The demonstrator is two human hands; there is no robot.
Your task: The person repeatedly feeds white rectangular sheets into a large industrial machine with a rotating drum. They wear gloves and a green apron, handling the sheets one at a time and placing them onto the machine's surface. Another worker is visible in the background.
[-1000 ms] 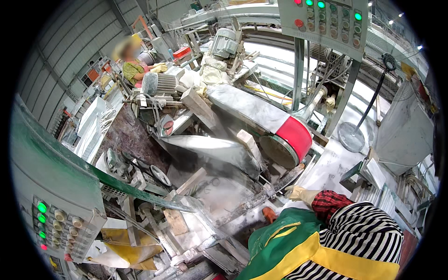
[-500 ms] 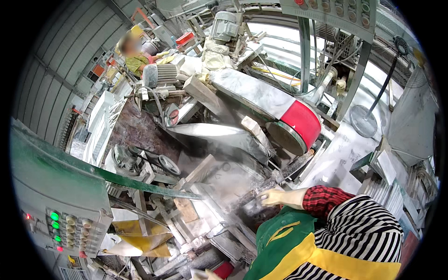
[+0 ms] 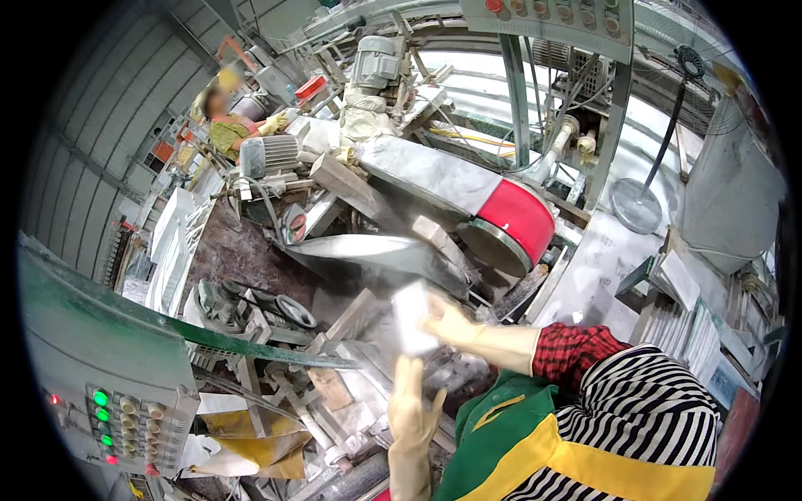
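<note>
My right hand (image 3: 449, 324), reaching in from the right in a red-and-black plaid sleeve, is closed on the edge of a white rectangular tile (image 3: 410, 319). The tile is tilted up over the machine bed and slightly blurred. Just below its lower end is my left hand (image 3: 411, 415), with fingers and thumb spread apart. Its fingertips come close to the tile; whether they touch it I cannot tell. Beyond the hands, a belt machine has a white belt with a red section (image 3: 520, 219) round its roller end.
A control panel (image 3: 125, 409) with lit green buttons stands at left, a green bar (image 3: 259, 349) running from it toward my hands. Stacked tiles (image 3: 689, 321) and a fan (image 3: 637, 205) are at right. Another person (image 3: 227, 134) works at the far left. A grey motor (image 3: 375, 63) sits beyond the belt.
My right hand has risen from the machine bed and moved left, now with the white tile in it. My left hand has come up from the lower edge toward the tile. The view has shifted slightly.
</note>
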